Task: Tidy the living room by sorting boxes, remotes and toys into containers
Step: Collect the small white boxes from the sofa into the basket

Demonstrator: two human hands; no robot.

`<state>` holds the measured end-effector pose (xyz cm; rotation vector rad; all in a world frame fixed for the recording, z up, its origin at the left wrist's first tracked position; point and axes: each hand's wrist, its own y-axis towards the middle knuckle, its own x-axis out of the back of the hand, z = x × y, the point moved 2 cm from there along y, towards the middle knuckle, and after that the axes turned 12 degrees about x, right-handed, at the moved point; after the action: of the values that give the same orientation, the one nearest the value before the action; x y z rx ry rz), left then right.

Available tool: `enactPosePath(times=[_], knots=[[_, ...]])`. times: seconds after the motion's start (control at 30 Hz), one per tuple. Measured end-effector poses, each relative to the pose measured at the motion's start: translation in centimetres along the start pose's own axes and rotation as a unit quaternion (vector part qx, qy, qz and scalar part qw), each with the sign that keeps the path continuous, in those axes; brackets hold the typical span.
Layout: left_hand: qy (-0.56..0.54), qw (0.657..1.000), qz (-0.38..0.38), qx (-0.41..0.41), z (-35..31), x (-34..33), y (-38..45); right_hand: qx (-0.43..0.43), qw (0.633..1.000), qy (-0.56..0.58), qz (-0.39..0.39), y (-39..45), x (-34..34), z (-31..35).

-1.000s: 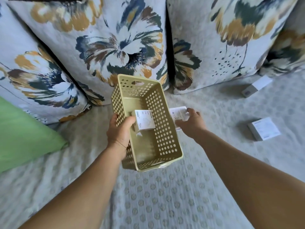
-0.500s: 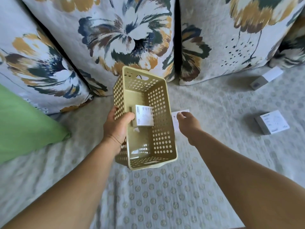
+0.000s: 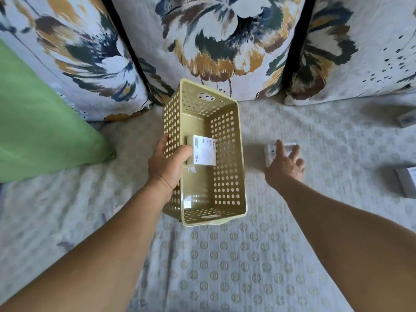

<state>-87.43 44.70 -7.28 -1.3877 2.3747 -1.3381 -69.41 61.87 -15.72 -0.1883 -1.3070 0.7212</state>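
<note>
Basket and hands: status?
Left hand grips basket wall, one white box inside. Right hand open over small box on sofa, not yet gripped. Path clear.

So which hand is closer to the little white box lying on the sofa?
Right. The right hand reaches over the little white box, fingers spread. The left hand grips the basket wall, farther away.

Perforated tan basket (image 3: 227,154), tilted, raised off patterned sofa cover; white box (image 3: 203,153) marked "20w" inside; white box (image 3: 270,152) beside it; two more (image 3: 406,183) (image 3: 408,118) far right.
</note>
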Motion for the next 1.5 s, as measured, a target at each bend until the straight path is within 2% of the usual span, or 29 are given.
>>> enactPosePath(times=[0.07,0.13,0.17,0.23,0.3,0.37,0.47,0.53,0.6,0.8,0.9,1.1,1.2,1.27,1.4,1.5], knots=[[0.003,1.0,0.001,0.001,0.2,-0.1,0.2,-0.017,1.0,0.009,-0.011,0.2,0.5,0.2],[0.008,1.0,-0.004,0.009,0.3,-0.3,0.7,-0.052,0.993,0.096,-0.049,0.1,2.1,1.3],[0.013,1.0,-0.01,0.018,0.3,-0.5,0.9,-0.042,0.986,0.147,-0.069,-0.1,3.1,2.3],[0.03,0.999,-0.023,0.031,0.1,-1.1,1.4,0.046,0.971,0.225,-0.069,-1.4,4.9,4.7],[0.042,0.998,-0.028,0.035,-0.5,-2.0,1.2,0.147,0.959,0.244,-0.003,-3.3,5.9,7.2],[0.047,0.998,-0.025,0.023,-1.7,-3.3,0.1,0.189,0.957,0.206,0.083,-5.0,5.8,8.5],[0.062,0.998,0.002,0.004,-3.3,-5.4,-1.8,0.152,0.967,0.131,0.158,-6.3,5.0,8.0],[0.073,0.997,0.022,-0.011,-4.1,-6.9,-3.1,0.113,0.975,0.092,0.17,-6.8,5.1,6.7],[0.085,0.995,0.045,-0.028,-4.8,-8.4,-4.6,0.091,0.982,0.079,0.148,-7.1,5.6,5.1],[0.104,0.989,0.091,-0.048,-5.0,-13.1,-8.5,0.056,0.994,0.096,-0.022,-6.5,8.7,0.7],[0.13,0.984,0.107,-0.057,-4.5,-16.5,-10.1,0.062,0.99,0.117,-0.047,-5.6,10.1,-2.9],[0.122,0.988,0.086,-0.034,-3.4,-22.8,-10.9,0.069,0.96,0.212,-0.171,-3.3,14.0,-12.0],[0.112,0.991,0.062,-0.027,-3.2,-26.0,-11.8,0.042,0.958,0.207,-0.193,-0.8,15.4,-18.0],[0.109,0.993,0.047,-0.021,-3.2,-28.4,-12.3,0.008,0.969,0.184,-0.166,0.8,15.9,-22.2],[0.102,0.994,0.023,-0.015,-3.4,-31.8,-13.0,-0.07,0.988,0.12,-0.063,3.4,15.3,-28.8],[0.099,0.995,0.008,-0.014,-3.4,-33.4,-13.0,-0.079,0.993,0.087,0.029,4.5,13.9,-31.8]])
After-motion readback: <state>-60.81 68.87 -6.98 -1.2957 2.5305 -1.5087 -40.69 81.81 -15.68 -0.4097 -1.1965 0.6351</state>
